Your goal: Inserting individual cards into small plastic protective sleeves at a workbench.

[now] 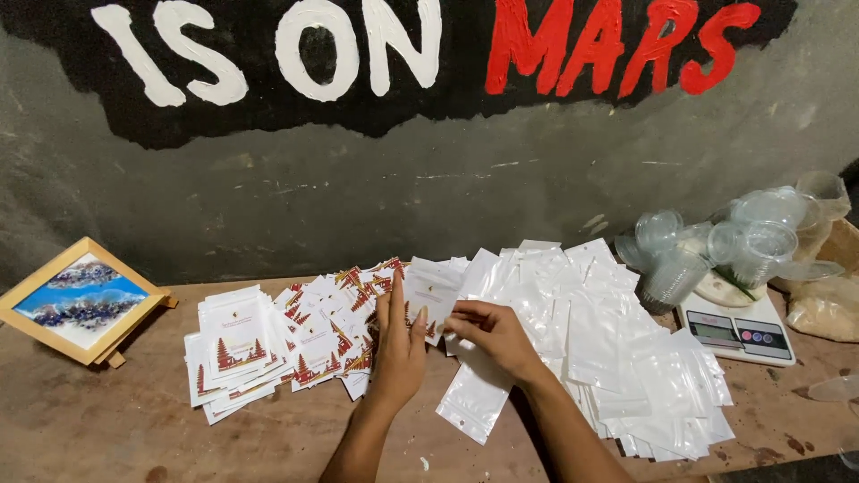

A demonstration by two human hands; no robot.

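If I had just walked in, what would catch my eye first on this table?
Probably the big heap of plain white pouches spread over the right half of the wooden table, beside a smaller spread of pouches with red printed labels on the left. In the middle, the right hand pinches one white pouch while the left hand is raised next to it.

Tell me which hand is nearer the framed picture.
Left. The left hand is raised over the printed labels, with the stacks between it and the framed picture. The right hand is farther right.
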